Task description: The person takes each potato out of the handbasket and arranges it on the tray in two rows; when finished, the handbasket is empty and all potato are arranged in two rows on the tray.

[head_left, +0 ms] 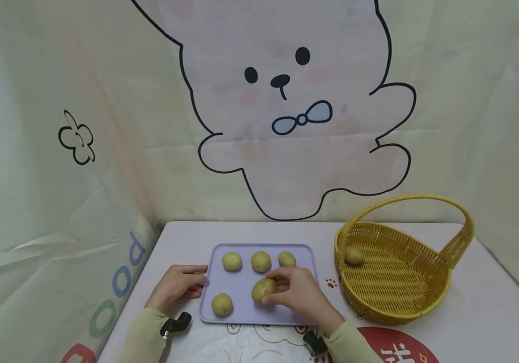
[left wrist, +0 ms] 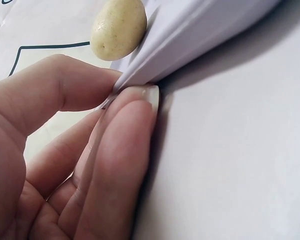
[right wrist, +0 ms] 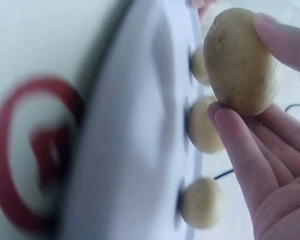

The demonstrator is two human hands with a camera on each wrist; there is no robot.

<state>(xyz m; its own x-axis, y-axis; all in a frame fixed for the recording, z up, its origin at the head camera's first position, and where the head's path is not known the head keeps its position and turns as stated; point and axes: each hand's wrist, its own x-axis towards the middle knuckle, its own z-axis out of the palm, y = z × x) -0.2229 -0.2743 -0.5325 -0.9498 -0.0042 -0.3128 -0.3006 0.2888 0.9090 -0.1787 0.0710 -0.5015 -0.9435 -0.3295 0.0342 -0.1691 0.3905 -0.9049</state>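
Note:
My right hand (head_left: 298, 292) pinches a potato (head_left: 264, 290) between thumb and fingers over the right-middle part of a lavender tray (head_left: 246, 315). The right wrist view shows this potato (right wrist: 242, 62) close up, brown-speckled and oval. At the tray's left edge my left hand (head_left: 179, 286) grips the rim (left wrist: 177, 52) with its fingertips. Three potatoes line the tray's back: a left one (head_left: 232, 261), a middle one (head_left: 261, 261) and a right one (head_left: 287, 259). Another potato (head_left: 222, 305) lies at the front left.
A yellow woven basket (head_left: 391, 315) with a tall arched handle stands right of the tray, one potato (head_left: 354, 255) inside at its left. The white table (head_left: 182, 242) carries a red printed patch (head_left: 395, 343) at the front right. A cartoon-printed curtain (head_left: 286, 166) hangs behind.

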